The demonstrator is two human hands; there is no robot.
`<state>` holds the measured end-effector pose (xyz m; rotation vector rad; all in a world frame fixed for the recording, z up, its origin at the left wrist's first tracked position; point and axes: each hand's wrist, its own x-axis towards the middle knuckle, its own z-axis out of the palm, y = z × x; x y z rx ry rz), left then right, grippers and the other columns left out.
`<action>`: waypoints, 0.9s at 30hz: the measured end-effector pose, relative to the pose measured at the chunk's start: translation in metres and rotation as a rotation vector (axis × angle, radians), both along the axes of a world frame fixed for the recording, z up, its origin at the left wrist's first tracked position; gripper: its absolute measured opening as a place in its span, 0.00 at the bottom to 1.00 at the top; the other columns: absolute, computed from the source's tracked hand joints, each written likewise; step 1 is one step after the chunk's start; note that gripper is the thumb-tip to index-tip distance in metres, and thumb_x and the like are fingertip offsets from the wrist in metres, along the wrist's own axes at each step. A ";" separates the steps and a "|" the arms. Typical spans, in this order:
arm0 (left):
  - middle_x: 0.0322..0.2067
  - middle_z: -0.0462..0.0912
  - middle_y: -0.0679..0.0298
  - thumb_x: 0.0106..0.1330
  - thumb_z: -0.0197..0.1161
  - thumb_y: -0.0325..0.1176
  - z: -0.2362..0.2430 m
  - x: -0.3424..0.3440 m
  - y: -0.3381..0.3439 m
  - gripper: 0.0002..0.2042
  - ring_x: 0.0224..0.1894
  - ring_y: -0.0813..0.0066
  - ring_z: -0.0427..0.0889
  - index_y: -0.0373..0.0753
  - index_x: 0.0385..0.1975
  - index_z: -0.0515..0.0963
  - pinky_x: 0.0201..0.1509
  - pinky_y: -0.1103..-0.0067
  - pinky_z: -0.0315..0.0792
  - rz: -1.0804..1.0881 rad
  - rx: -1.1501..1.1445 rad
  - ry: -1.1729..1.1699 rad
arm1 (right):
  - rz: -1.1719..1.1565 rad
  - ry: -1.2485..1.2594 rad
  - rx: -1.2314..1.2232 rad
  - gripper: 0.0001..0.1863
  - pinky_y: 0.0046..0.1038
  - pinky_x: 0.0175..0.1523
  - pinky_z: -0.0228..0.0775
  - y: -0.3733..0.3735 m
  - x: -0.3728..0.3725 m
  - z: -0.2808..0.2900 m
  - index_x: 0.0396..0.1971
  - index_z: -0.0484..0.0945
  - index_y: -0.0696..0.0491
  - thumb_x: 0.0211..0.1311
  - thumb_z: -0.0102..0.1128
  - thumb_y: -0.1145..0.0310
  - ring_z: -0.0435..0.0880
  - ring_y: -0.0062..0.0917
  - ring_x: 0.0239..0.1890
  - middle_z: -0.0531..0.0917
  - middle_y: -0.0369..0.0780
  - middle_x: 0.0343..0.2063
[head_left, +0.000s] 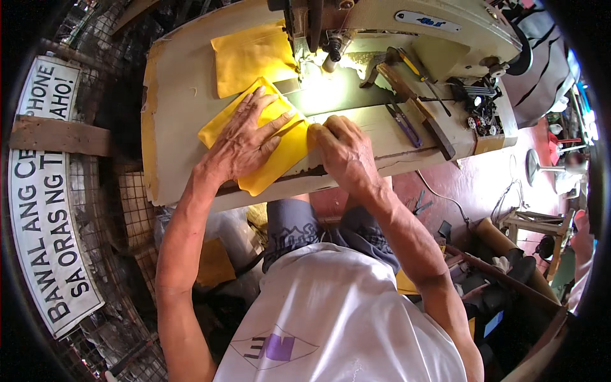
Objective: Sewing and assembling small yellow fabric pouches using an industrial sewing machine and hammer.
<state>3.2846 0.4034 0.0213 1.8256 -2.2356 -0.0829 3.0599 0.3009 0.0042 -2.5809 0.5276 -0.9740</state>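
Observation:
A yellow piece of fabric or soft sheet (280,162), with stitched-looking edges, lies at a slant on the sewing table in front of the needle area. My left hand (245,137) rests flat on it with the fingers spread. At its right edge my right hand (347,149) is closed, thumb and fingers pinching the edge. Behind it another yellow piece (248,60) lies flat, reaching up to the presser foot of the sewing machine (484,32). The machine's lamp lights the bed brightly, so the needle is hard to make out.
Thread snips (405,125), a yellow-handled tool (412,65) and a dark wooden bar (439,139) lie to the right on the table (172,127). Bobbins (484,125) sit near its right end. A wire-mesh wall with a sign (54,210) stands left. Cables and rolls lie on the floor.

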 end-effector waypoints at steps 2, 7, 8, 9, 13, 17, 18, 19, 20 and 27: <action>0.67 0.60 0.49 0.76 0.48 0.48 0.005 0.004 0.000 0.22 0.73 0.42 0.54 0.47 0.64 0.73 0.77 0.59 0.50 -0.033 -0.005 0.016 | 0.013 0.016 0.038 0.12 0.37 0.39 0.74 0.015 -0.004 0.003 0.36 0.79 0.55 0.47 0.61 0.77 0.79 0.37 0.32 0.75 0.42 0.27; 0.61 0.70 0.49 0.69 0.61 0.41 0.006 -0.013 -0.008 0.19 0.69 0.44 0.63 0.40 0.55 0.77 0.75 0.59 0.57 0.224 0.054 0.312 | 0.056 -0.076 0.162 0.09 0.38 0.37 0.74 0.040 -0.005 0.010 0.35 0.79 0.56 0.51 0.63 0.77 0.80 0.38 0.31 0.78 0.43 0.30; 0.61 0.70 0.49 0.69 0.61 0.41 0.005 -0.022 -0.007 0.19 0.69 0.44 0.63 0.40 0.55 0.77 0.75 0.59 0.57 0.225 0.051 0.310 | 0.071 -0.123 0.239 0.08 0.38 0.38 0.74 0.039 -0.004 0.011 0.35 0.78 0.56 0.54 0.63 0.77 0.80 0.39 0.32 0.79 0.44 0.32; 0.59 0.72 0.52 0.68 0.61 0.36 0.004 -0.033 -0.003 0.15 0.67 0.45 0.66 0.39 0.52 0.77 0.73 0.59 0.60 0.210 -0.008 0.223 | 0.009 -0.062 0.330 0.07 0.37 0.37 0.76 0.035 -0.011 0.018 0.34 0.81 0.55 0.55 0.66 0.75 0.81 0.39 0.31 0.79 0.44 0.31; 0.55 0.76 0.57 0.53 0.63 0.19 0.015 -0.022 0.009 0.19 0.66 0.50 0.70 0.39 0.46 0.78 0.75 0.59 0.60 0.008 0.033 0.221 | -0.363 -0.002 -0.148 0.16 0.40 0.52 0.72 -0.045 -0.057 0.025 0.42 0.82 0.53 0.50 0.70 0.74 0.78 0.41 0.46 0.80 0.44 0.42; 0.59 0.72 0.58 0.48 0.63 0.18 0.022 -0.017 0.008 0.25 0.68 0.51 0.66 0.40 0.50 0.76 0.77 0.60 0.56 -0.064 0.063 0.196 | -0.534 0.357 -0.162 0.21 0.43 0.53 0.70 -0.102 -0.094 0.017 0.52 0.76 0.55 0.60 0.64 0.65 0.77 0.44 0.47 0.79 0.47 0.44; 0.60 0.72 0.56 0.48 0.62 0.18 0.024 -0.020 0.006 0.26 0.68 0.53 0.66 0.39 0.52 0.76 0.77 0.60 0.56 -0.006 0.034 0.190 | -0.502 0.402 -0.096 0.22 0.43 0.54 0.69 -0.109 -0.098 0.013 0.54 0.75 0.55 0.61 0.64 0.64 0.77 0.44 0.48 0.79 0.48 0.45; 0.60 0.72 0.56 0.48 0.62 0.18 0.022 -0.023 0.006 0.26 0.68 0.53 0.66 0.39 0.52 0.76 0.77 0.60 0.56 0.001 0.033 0.191 | -0.495 0.403 -0.099 0.22 0.43 0.54 0.69 -0.110 -0.096 0.014 0.54 0.75 0.55 0.61 0.64 0.64 0.77 0.44 0.48 0.79 0.48 0.45; 0.62 0.71 0.56 0.48 0.61 0.16 0.020 -0.027 0.006 0.29 0.70 0.54 0.64 0.39 0.55 0.74 0.76 0.60 0.57 0.047 0.012 0.211 | -0.486 0.450 -0.102 0.22 0.44 0.53 0.70 -0.110 -0.093 0.017 0.55 0.75 0.55 0.62 0.62 0.64 0.77 0.44 0.49 0.79 0.49 0.45; 0.66 0.68 0.52 0.51 0.55 0.19 -0.003 -0.021 0.007 0.33 0.72 0.53 0.61 0.38 0.63 0.68 0.77 0.58 0.52 0.051 -0.068 0.026 | -0.411 0.299 -0.101 0.19 0.42 0.38 0.78 -0.079 -0.089 0.041 0.59 0.73 0.52 0.70 0.55 0.68 0.83 0.44 0.39 0.79 0.48 0.41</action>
